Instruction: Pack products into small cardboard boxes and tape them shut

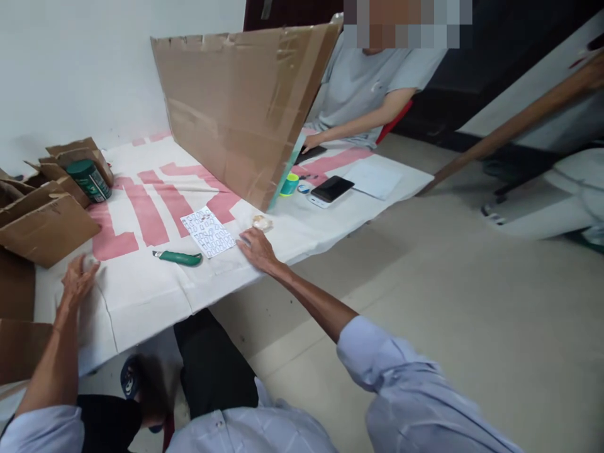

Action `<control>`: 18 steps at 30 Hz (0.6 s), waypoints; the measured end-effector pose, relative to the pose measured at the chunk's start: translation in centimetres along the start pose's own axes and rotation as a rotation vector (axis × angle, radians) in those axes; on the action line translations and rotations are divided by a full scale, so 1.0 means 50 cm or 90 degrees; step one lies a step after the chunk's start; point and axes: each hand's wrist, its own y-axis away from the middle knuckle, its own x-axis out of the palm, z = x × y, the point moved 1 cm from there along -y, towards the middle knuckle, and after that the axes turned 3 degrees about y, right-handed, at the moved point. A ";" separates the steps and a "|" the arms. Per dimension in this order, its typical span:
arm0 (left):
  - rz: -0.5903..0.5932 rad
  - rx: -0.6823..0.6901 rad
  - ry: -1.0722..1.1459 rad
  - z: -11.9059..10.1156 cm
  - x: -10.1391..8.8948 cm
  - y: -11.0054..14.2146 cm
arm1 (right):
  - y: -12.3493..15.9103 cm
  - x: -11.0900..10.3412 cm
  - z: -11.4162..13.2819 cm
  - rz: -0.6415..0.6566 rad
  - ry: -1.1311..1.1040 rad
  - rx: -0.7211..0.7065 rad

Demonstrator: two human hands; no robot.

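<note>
Your left hand [80, 281] rests at the near left of the cloth-covered surface [155, 286], fingers curved beside the open cardboard boxes [50, 226], though blur leaves it unclear whether they pinch anything. Your right hand [257, 250] lies loosely spread, fingertips at the right edge of the printed sheet [207, 233], with a small pale item [262, 223] just beyond them. Between your hands, the green cutter [178, 257] lies just left of that sheet, apart from both hands.
</note>
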 end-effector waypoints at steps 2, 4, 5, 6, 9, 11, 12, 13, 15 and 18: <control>0.045 -0.023 0.031 -0.040 0.012 0.027 | -0.003 -0.004 0.014 0.025 0.044 0.030; 0.071 0.024 0.058 -0.095 0.033 0.059 | -0.002 -0.008 0.029 0.041 0.074 0.070; 0.083 0.056 0.071 -0.125 0.046 0.076 | 0.000 -0.010 0.036 0.046 0.082 0.087; 0.094 0.089 0.083 -0.155 0.059 0.093 | 0.003 -0.010 0.043 0.049 0.086 0.100; 0.138 0.184 0.114 -0.244 0.102 0.130 | 0.009 -0.011 0.056 0.058 0.081 0.118; 0.165 0.223 0.110 -0.293 0.128 0.141 | 0.005 -0.013 0.061 0.063 0.071 0.123; 0.175 0.233 0.098 -0.314 0.140 0.143 | -0.001 -0.015 0.063 0.064 0.065 0.125; 0.185 0.240 0.080 -0.332 0.150 0.143 | -0.011 -0.017 0.065 0.066 0.057 0.124; 0.204 0.250 0.035 -0.364 0.169 0.145 | -0.040 -0.023 0.073 0.080 0.042 0.126; 0.234 0.270 -0.030 -0.396 0.195 0.159 | -0.103 -0.032 0.089 0.122 0.020 0.135</control>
